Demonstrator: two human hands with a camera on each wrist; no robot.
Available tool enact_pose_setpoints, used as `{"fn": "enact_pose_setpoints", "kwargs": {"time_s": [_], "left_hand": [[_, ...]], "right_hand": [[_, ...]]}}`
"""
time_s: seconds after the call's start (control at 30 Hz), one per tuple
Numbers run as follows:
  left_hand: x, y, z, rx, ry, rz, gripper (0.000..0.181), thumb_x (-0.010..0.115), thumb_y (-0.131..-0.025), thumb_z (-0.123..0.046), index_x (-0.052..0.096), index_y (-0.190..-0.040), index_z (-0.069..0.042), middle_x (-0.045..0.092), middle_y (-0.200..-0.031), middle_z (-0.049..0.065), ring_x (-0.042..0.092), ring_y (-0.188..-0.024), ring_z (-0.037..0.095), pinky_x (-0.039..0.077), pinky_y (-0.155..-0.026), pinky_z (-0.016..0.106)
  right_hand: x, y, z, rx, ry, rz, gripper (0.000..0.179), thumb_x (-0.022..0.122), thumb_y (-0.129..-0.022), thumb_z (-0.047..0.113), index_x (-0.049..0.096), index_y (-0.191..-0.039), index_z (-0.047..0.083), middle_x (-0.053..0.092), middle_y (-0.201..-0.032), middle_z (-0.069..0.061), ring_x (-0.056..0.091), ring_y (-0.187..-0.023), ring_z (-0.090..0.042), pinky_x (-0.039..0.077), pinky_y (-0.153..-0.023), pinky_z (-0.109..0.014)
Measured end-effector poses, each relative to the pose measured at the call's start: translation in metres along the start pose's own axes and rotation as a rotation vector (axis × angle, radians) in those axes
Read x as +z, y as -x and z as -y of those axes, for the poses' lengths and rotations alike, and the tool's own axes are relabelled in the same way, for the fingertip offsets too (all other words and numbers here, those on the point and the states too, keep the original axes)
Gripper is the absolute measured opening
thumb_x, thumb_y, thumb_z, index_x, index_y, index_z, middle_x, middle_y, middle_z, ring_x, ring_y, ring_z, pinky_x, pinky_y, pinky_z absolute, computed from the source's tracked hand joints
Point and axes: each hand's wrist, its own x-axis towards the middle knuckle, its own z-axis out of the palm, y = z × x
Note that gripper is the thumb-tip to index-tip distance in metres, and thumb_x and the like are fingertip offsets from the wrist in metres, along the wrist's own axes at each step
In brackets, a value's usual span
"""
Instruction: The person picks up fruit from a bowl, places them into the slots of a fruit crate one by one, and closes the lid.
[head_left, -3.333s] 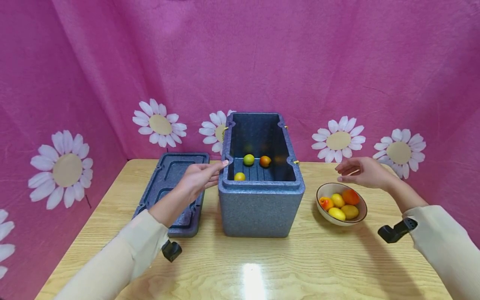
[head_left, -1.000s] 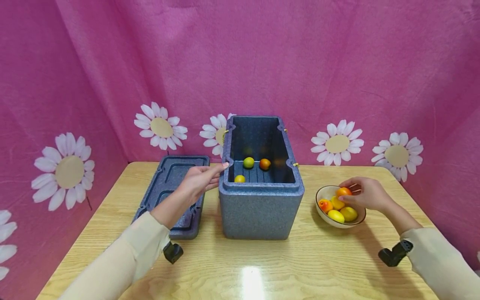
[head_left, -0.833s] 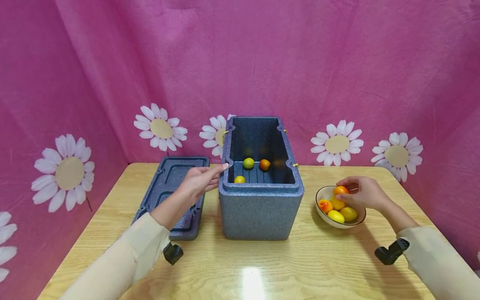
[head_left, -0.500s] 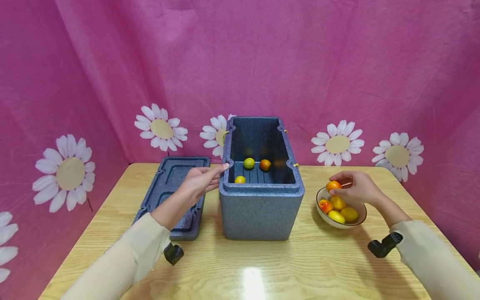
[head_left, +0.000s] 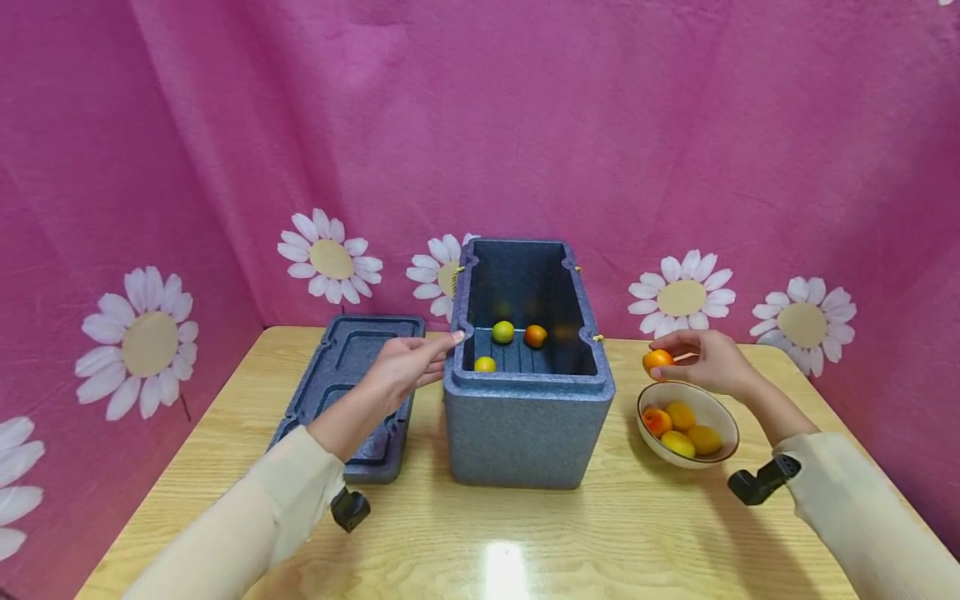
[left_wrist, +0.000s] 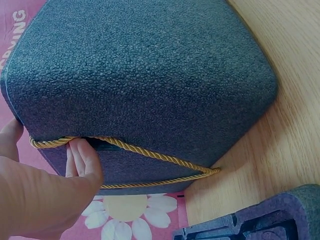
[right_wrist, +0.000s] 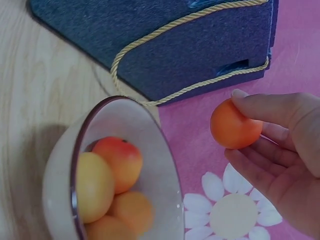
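1. Sleeves [head_left: 862,517] of cream cloth reach in from both sides, each with a small black wrist camera [head_left: 757,483], over a pale wood-grain table [head_left: 450,533].
2. On the table's right stands a round cream bowl with a dark rim [head_left: 717,411]. Inside, three yellow fruits [head_left: 678,443] and one red-orange fruit [head_left: 657,421] lie close together.
3. Just above the bowl's far left edge, the right hand [head_left: 711,362] pinches a smooth, round orange fruit [head_left: 656,360] between thumb and fingertips. The fruit is held in the air, apart from the bowl.
4. At the middle stands a tall, open-topped, speckled grey-blue foam box [head_left: 528,437]. A twisted golden cord [left_wrist: 152,154] loops along its side wall.
5. At the box's left side, the left hand [head_left: 405,365] has its thumb laid on the rim and its other fingers stretched out together, their tips at the cord.
6. On the box's floor lie a yellow fruit [head_left: 484,365] near the front left corner and, farther back, a yellow-green fruit [head_left: 503,332] beside a red-orange round one [head_left: 536,336].
7. Left of the box, a flat grey-blue lid [head_left: 352,352] lies on the table, recessed face up, partly behind the left arm.
8. Behind everything hangs a magenta cloth [head_left: 525,125] printed with large white daisies [head_left: 681,297].
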Motion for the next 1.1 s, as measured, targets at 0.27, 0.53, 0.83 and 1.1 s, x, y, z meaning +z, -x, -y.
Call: {"fn": "enact_pose_setpoints", "kwargs": {"time_s": [0.27, 0.53, 0.83, 1.1], "left_hand": [[0.0, 0.001, -0.001, -0.007, 0.004, -0.005, 0.075, 0.071, -0.085, -0.041, 0.043, -0.14, 0.002, 0.052, -0.141, 0.019, 0.056, -0.128, 0.025, 0.048, -0.108, 0.037], [0.001, 0.001, -0.002, -0.024, 0.011, -0.008, 0.074, 0.071, -0.085, -0.04, 0.043, -0.139, 0.002, 0.051, -0.142, 0.019, 0.056, -0.127, 0.025, 0.049, -0.106, 0.036], [0.001, 0.003, -0.002, -0.008, 0.011, 0.007, 0.075, 0.07, -0.086, -0.04, 0.042, -0.141, 0.002, 0.049, -0.144, 0.019, 0.053, -0.131, 0.025, 0.048, -0.107, 0.037], [0.001, 0.003, -0.001, -0.011, 0.015, 0.001, 0.075, 0.071, -0.085, -0.04, 0.042, -0.14, 0.002, 0.051, -0.143, 0.019, 0.054, -0.129, 0.025, 0.048, -0.107, 0.038]], "right_hand": [[-0.006, -0.009, 0.009, -0.064, -0.029, -0.027, 0.041, 0.08, -0.078, 0.013, 0.065, -0.112, -0.004, 0.07, -0.105, -0.023, 0.062, -0.082, 0.01, 0.055, -0.072, -0.008], [-0.009, -0.014, 0.015, -0.073, -0.025, -0.023, 0.041, 0.08, -0.077, 0.011, 0.065, -0.113, -0.005, 0.07, -0.104, -0.023, 0.061, -0.08, 0.01, 0.054, -0.07, -0.007], [-0.014, -0.018, 0.025, -0.072, -0.014, -0.002, 0.042, 0.079, -0.078, 0.014, 0.065, -0.114, -0.001, 0.071, -0.105, -0.02, 0.062, -0.082, 0.007, 0.055, -0.069, -0.012], [-0.018, -0.023, 0.033, -0.112, -0.074, 0.04, 0.04, 0.078, -0.078, 0.01, 0.065, -0.113, -0.005, 0.071, -0.103, -0.022, 0.063, -0.082, 0.004, 0.056, -0.074, -0.012]]}}
